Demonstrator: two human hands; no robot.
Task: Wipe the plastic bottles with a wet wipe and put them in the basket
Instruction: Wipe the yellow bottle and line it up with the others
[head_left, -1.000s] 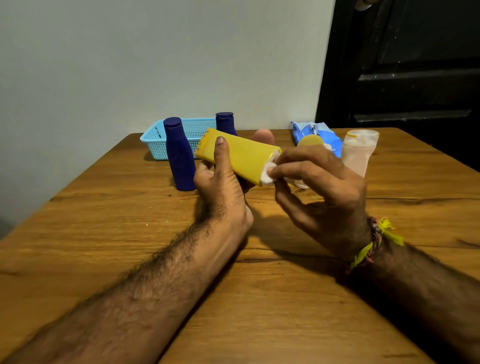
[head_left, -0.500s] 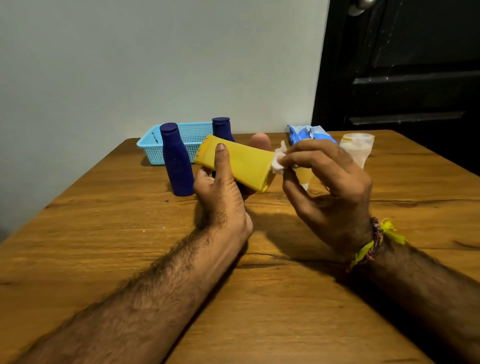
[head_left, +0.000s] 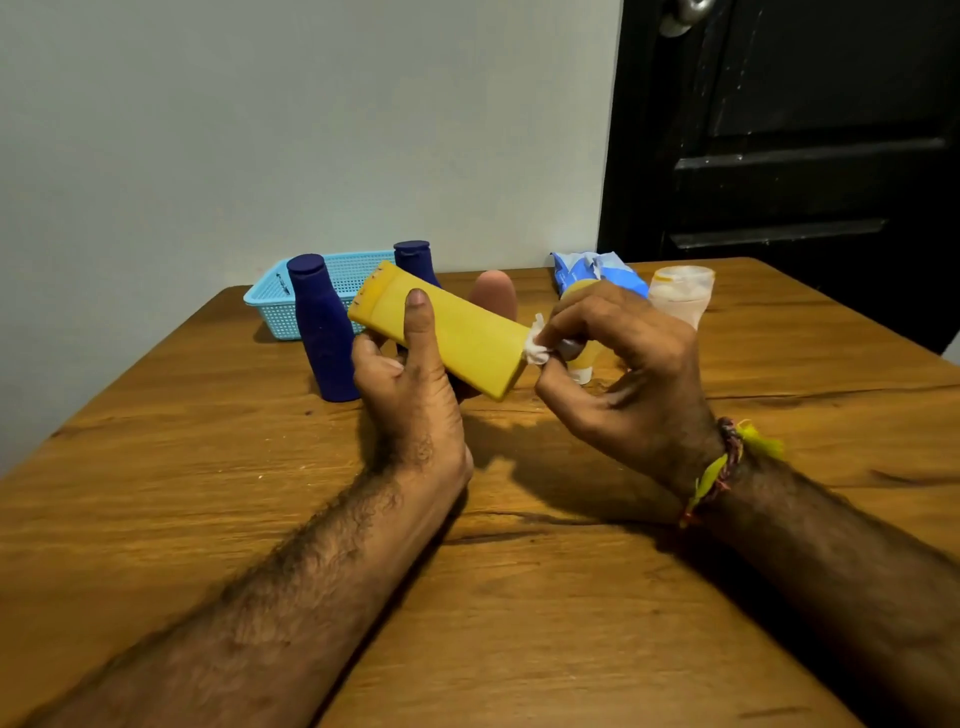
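Yellow bottle (head_left: 457, 338) tilted, cap up-left

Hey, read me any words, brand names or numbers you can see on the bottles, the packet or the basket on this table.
No text can be read.
Yellow bottle: faint reddish marks near its top end, too blurred to read.
Blue packet: white patches, no legible print.
Front dark blue bottle: plain side showing.
Basket: a small dark mark on the rim, too small to read.
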